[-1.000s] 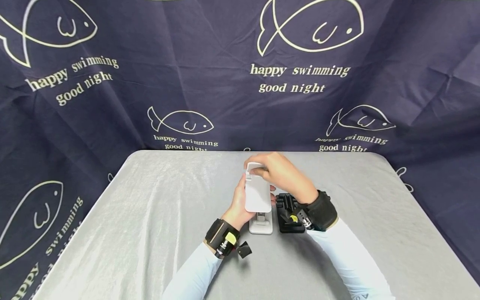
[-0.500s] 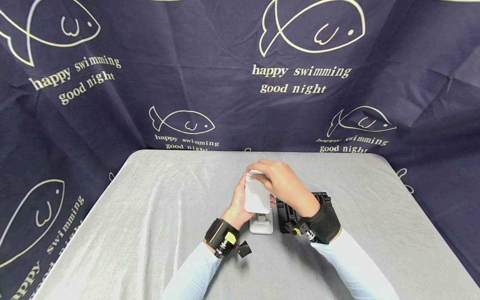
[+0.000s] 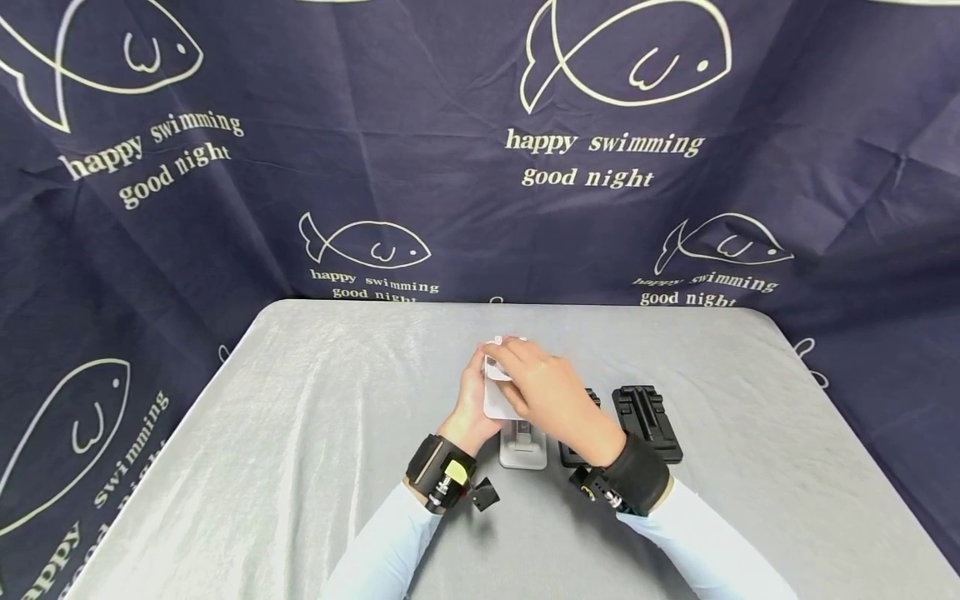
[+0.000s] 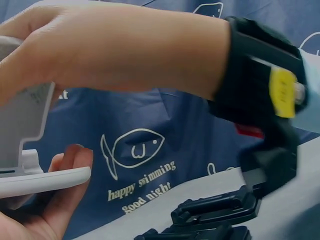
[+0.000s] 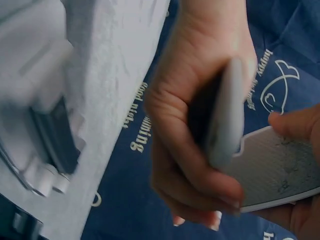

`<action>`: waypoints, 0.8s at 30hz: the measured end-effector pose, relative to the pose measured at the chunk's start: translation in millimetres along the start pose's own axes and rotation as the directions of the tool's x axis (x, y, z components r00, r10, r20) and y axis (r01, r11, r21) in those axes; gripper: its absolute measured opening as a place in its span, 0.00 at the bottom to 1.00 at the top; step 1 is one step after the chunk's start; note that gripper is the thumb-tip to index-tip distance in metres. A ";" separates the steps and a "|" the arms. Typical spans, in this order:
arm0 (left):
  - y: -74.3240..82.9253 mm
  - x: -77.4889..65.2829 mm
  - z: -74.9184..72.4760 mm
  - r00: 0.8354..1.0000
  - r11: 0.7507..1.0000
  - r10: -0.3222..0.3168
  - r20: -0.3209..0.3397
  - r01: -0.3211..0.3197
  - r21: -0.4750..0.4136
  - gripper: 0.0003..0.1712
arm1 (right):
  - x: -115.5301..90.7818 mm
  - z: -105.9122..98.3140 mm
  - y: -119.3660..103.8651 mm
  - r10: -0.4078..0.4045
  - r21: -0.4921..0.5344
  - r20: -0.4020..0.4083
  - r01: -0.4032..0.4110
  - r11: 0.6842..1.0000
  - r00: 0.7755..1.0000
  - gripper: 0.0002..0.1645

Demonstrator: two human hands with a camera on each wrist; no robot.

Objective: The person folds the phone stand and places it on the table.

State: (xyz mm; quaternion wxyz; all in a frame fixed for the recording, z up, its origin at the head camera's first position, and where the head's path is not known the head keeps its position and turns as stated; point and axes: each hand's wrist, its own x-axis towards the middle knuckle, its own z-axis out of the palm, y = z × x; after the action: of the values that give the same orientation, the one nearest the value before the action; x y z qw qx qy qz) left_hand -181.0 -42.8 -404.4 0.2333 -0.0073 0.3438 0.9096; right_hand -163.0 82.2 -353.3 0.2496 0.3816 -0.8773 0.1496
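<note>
A white foldable phone stand point(image 3: 498, 403) is held up between both hands above the table. My left hand point(image 3: 469, 410) grips its flat plate point(image 4: 55, 181) from beneath, with fingers curled up past the edge in the left wrist view. From above, my right hand point(image 3: 551, 393) holds the hinged panel point(image 4: 22, 125), thumb on one side and fingers on the other. The panel's grey textured face point(image 5: 272, 165) shows in the right wrist view. In the head view, the right hand hides much of the stand. Below, a white stand's base point(image 3: 522, 454) rests on the table.
Two black folded stands lie right of the white base: a nearer one point(image 3: 570, 456) partly behind the right hand and wrist, and a farther one point(image 3: 649, 423). The grey-clothed table point(image 3: 360, 383) meets a dark blue printed curtain point(image 3: 465, 167) behind.
The right hand has moved down and slightly left over the stand, and the raised panel has come lower with it. The farther black stand has come into view beside the right wrist.
</note>
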 end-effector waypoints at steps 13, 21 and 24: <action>-19.2 41.5 -60.1 0.998 0.997 0.030 0.052 -0.026 -0.075 0.37 | -12.4 10.9 -6.5 -0.017 0.009 0.124 0.016 1.000 0.992 0.30; -27.7 64.3 -85.9 0.992 0.992 -0.041 0.120 0.054 -0.111 0.47 | -20.6 18.2 -7.6 -0.006 0.036 0.191 0.000 0.999 0.982 0.38; -29.1 67.7 -88.3 0.984 0.984 -0.078 0.160 0.101 -0.145 0.50 | -23.0 21.5 -7.7 -0.021 0.029 0.191 0.015 0.999 0.981 0.40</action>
State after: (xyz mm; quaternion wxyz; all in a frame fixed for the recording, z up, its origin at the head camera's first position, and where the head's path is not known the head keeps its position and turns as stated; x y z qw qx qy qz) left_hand -241.8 -50.9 -501.7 0.2986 0.0295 0.2533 0.9197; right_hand -150.8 81.0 -383.3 0.1604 0.4055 -0.8916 0.1221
